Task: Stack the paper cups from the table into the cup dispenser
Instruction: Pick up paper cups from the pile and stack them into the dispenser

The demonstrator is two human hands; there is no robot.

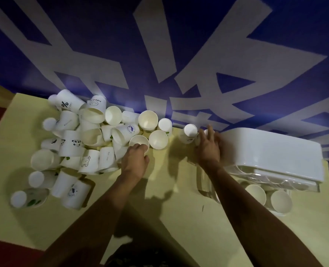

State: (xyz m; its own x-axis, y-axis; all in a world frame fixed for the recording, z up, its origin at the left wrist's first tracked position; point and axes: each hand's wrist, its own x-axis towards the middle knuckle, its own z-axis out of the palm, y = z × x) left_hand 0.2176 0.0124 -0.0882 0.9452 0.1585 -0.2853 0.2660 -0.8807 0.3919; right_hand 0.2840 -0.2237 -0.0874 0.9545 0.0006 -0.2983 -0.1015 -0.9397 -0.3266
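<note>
White paper cups (71, 143) heaped on table (159, 189); left hand (134, 160) grips one upright cup (138, 141) for stacking, right hand (208, 147), fingers spread, steadies the dispenser (271, 151) at right.

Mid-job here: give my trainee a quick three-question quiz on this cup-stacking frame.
1. Multiple choice: which cup does the left hand grip? A) the percent-sign cup, B) an upright cup at the pile's right edge, C) a cup inside the dispenser.
2. True or false: the cup dispenser already holds cups.
3. Short answer: which side of the yellow table carries the loose pile of paper cups?

Key:
1. B, the upright cup, fingers curled over its rim.
2. True; two open cup mouths show through its clear lower part.
3. The person's left; the right hand reaches beside the dispenser, its grip blurred.
</note>
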